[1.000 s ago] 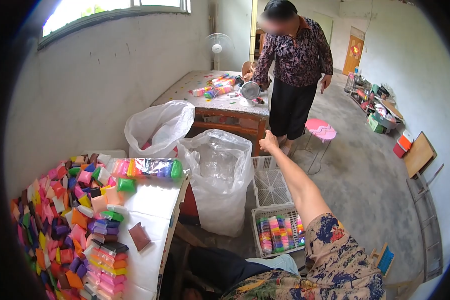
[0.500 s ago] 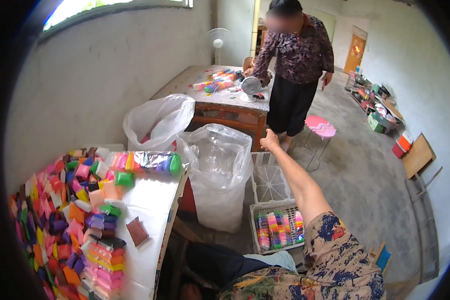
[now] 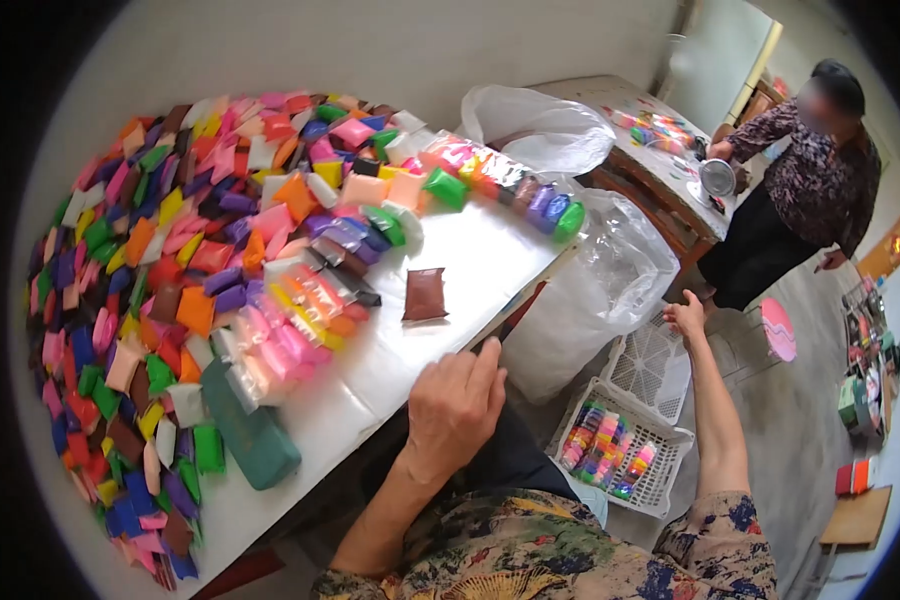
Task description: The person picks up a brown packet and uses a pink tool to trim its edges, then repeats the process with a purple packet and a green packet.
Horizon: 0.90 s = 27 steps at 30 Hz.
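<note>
My left hand (image 3: 455, 410) is over the front edge of the white table, its fingers loosely bent and nothing visible in it. It is nearest to a brown packet (image 3: 426, 295) lying on the white surface. My right hand (image 3: 685, 318) is stretched forward above the white crates, with some fingers extended and no object seen in it. A large pile of small coloured packets (image 3: 210, 255) covers the table's left part. Clear-wrapped rows of packets (image 3: 295, 320) lie beside the pile, and another wrapped row (image 3: 515, 187) lies near the far edge.
A teal case (image 3: 245, 430) lies on the table (image 3: 355, 385). Clear plastic bags (image 3: 610, 270) stand beyond. A white crate (image 3: 660, 480) holds wrapped rows, beside another crate (image 3: 655, 365). A person (image 3: 805, 190) stands by a second table (image 3: 620, 95) with a small fan (image 3: 717, 178), near a pink stool (image 3: 778, 330).
The view has turned left and down, showing more of the pile and the teal case. My left hand has come into view. My right arm remains stretched out.
</note>
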Tool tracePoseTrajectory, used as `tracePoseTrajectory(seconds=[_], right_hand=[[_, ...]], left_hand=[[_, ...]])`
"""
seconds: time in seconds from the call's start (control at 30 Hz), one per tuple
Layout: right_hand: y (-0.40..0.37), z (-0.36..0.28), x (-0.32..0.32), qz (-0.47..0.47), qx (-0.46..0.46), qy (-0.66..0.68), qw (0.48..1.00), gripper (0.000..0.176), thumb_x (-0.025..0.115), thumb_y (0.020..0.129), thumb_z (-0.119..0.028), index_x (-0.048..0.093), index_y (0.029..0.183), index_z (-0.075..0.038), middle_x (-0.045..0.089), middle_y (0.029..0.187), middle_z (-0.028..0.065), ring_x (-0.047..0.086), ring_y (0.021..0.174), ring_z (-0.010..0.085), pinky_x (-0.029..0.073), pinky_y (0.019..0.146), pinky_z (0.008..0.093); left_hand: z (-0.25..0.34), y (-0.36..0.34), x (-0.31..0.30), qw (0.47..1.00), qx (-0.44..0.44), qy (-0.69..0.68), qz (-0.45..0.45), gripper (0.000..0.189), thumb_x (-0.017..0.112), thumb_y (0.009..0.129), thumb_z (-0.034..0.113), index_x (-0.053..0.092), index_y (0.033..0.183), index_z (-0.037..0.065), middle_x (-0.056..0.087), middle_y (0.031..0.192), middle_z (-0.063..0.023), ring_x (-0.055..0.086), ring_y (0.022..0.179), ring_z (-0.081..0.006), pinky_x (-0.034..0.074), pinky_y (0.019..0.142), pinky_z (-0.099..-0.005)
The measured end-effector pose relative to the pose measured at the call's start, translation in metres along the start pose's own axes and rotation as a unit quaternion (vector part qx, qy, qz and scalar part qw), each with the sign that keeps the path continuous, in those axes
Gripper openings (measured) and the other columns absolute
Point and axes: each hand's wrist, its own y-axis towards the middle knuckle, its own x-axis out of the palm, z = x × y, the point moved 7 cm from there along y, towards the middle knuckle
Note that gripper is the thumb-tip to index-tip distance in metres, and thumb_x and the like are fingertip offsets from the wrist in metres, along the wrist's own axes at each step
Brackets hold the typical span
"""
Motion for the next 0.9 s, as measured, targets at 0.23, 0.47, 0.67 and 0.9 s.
tracePoseTrajectory(seconds=[0.23,0.47,0.67,0.9], right_hand=[[-0.038,0.021,0.009,-0.042,0.008,0.033,0.999,0.076,0.059,0.084,-0.001,0.029,0.153,-0.006,0.07,0.085,0.0087,0.066,0.062,0.0138,0.046,0.044,0.0261],[-0.047,0.01,0.02,-0.042,0.004,0.034,0.999,0.071,0.065,0.085,-0.003,0.034,0.15,-0.007,0.072,0.084,0.0091,0.067,0.063,0.0134,0.05,0.048,0.0264],[-0.038,-0.035,0.0,-0.002,-0.06,0.099,0.993,0.066,0.064,0.089,-0.009,0.036,0.148,-0.001,0.072,0.089,0.0093,0.067,0.064,0.0131,0.051,0.048,0.0259],[-0.011,-0.057,-0.071,0.102,-0.073,0.214,0.969,0.035,0.056,0.099,-0.03,0.058,0.125,-0.006,0.072,0.094,0.0081,0.067,0.067,0.0137,0.053,0.052,0.027]], left_hand=[[-0.039,0.008,-0.006,0.991,-0.023,0.13,0.036,0.032,0.068,0.085,0.011,0.064,0.114,-0.001,0.056,0.085,-0.012,0.057,0.078,-0.0292,0.046,0.067,-0.0406],[-0.044,0.007,0.002,0.994,-0.025,0.104,0.011,0.03,0.063,0.084,0.008,0.06,0.112,-0.001,0.054,0.09,-0.0143,0.057,0.084,-0.0331,0.048,0.074,-0.0444],[-0.058,0.0,-0.008,0.992,-0.11,-0.065,0.017,0.027,0.059,0.089,0.001,0.062,0.115,-0.002,0.06,0.09,-0.0175,0.058,0.08,-0.034,0.046,0.069,-0.0425],[-0.064,-0.005,-0.008,0.98,-0.164,-0.111,0.021,0.022,0.055,0.093,0.006,0.065,0.111,-0.004,0.059,0.086,-0.0125,0.056,0.073,-0.0218,0.045,0.065,-0.0342]])
